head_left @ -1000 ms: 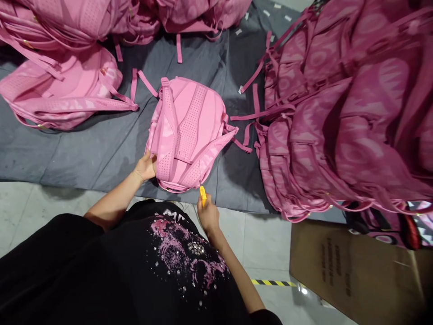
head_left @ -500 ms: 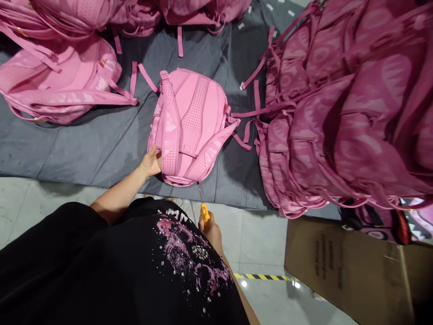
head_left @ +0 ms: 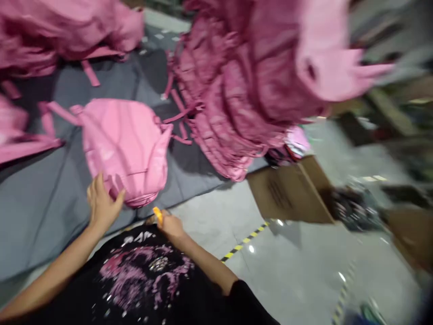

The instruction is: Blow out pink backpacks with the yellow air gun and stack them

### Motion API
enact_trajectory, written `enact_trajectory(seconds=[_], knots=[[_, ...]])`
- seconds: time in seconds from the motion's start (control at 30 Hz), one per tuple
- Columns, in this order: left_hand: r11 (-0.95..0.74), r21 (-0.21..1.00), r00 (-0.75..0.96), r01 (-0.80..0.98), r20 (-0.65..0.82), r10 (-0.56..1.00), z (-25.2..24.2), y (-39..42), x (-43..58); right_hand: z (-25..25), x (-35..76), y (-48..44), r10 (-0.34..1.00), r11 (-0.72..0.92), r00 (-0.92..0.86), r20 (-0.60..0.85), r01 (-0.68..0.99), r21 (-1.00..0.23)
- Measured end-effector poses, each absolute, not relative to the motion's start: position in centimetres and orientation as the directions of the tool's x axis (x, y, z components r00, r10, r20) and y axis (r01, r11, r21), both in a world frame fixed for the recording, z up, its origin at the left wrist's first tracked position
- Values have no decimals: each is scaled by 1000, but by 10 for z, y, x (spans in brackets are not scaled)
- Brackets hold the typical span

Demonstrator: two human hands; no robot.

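Observation:
A pink backpack [head_left: 131, 135] lies with its shoulder straps up on a grey cloth-covered table [head_left: 189, 180]. My left hand [head_left: 103, 203] is at its lower left edge, open, with thumb and fingers spread apart; blur hides whether it touches the fabric. Just below the bag's near end, my right hand [head_left: 172, 225] is closed around a yellow-handled tool [head_left: 158, 215]. The tool's tip is too blurred to make out, and its exact kind does not show.
More pink backpacks [head_left: 226, 90] are stacked upright to the right, others [head_left: 77, 31] at the back left. A cardboard box [head_left: 280, 194] stands on the floor at the right, beside yellow-black tape [head_left: 245, 241]. Small white scraps lie on the cloth's far part.
The view has swung right, so everything sits further left. My left hand has come off the bag's side, its fingers now spread. The right hand still holds the yellow-handled tool.

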State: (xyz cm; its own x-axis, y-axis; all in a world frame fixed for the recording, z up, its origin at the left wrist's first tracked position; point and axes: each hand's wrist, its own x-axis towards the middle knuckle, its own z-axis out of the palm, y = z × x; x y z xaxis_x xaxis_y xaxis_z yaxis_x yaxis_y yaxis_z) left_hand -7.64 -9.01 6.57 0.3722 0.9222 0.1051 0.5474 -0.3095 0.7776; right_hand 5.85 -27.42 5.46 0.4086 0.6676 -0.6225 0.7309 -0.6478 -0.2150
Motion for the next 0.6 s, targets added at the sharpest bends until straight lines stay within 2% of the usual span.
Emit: enact_trajectory(seconds=[0.03, 0.1, 0.2, 0.27, 0.33, 0.43, 0.53, 0.6], knots=[[-516, 637, 509, 572, 217, 833, 59, -94, -69, 55, 61, -272, 684, -649, 406, -606, 719, -250], [-783, 352, 744, 513, 273, 610, 41, -97, -46, 55, 69, -268, 704, -662, 440, -557, 690, -291], [-883, 26, 859, 469, 219, 463, 20, -96, -14, 52, 77, -269, 713, -683, 495, -497, 652, -330], [-892, -87, 885, 444, 200, 421, 13, -92, -4, 44, 78, -270, 725, -677, 483, -491, 630, -380], [-913, -110, 911, 393, 184, 370, 14, -85, 2, 36, 76, -269, 733, -674, 482, -479, 608, -419], [-927, -43, 918, 372, 161, 361, 33, -75, 17, 30, 77, -265, 745, -666, 499, -443, 595, -451], [-859, 105, 843, 502, 162, 512, 74, -68, 45, 42, 80, -262, 768, -638, 536, -350, 592, -493], [-739, 255, 695, 624, 251, 674, 104, -60, 58, 60, 82, -261, 770, -617, 589, -245, 590, -521]])
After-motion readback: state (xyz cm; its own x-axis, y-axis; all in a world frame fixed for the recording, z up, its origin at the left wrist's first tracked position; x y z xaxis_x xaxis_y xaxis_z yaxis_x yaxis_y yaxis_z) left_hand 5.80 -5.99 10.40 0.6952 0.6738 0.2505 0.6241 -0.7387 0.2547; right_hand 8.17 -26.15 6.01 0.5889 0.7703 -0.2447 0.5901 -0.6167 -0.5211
